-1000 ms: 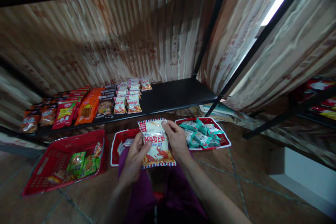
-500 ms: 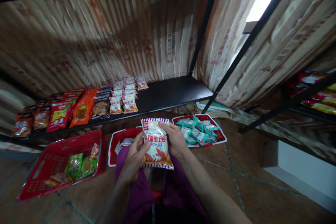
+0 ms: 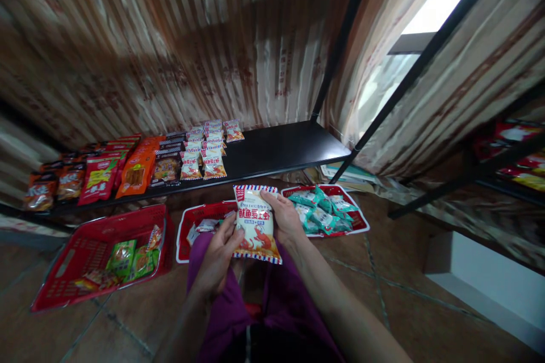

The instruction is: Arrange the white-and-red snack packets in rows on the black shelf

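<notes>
Between both hands I hold a white snack bag (image 3: 255,224) with red lettering, a shrimp picture and striped ends, its front facing me. My left hand (image 3: 222,249) grips its left edge, thumb across the front. My right hand (image 3: 286,218) pinches its upper right side; the fingers behind the bag are hidden. Beyond, on the black shelf (image 3: 281,150), stand rows of matching white snack bags (image 3: 214,161). Just under my left hand, a red basket with a white rim (image 3: 182,238) holds a few packets, partly covered by my knee.
Left on the shelf are orange bags (image 3: 135,176), red bags (image 3: 99,178) and dark-topped packets (image 3: 166,167). A red basket (image 3: 59,272) with green packets stands at left. Another basket (image 3: 361,221) holds teal packets (image 3: 326,218). Black shelf posts (image 3: 383,110) rise at right.
The bag has risen slightly and shifted a little to the right with both hands still on it. The view has tilted a little.
</notes>
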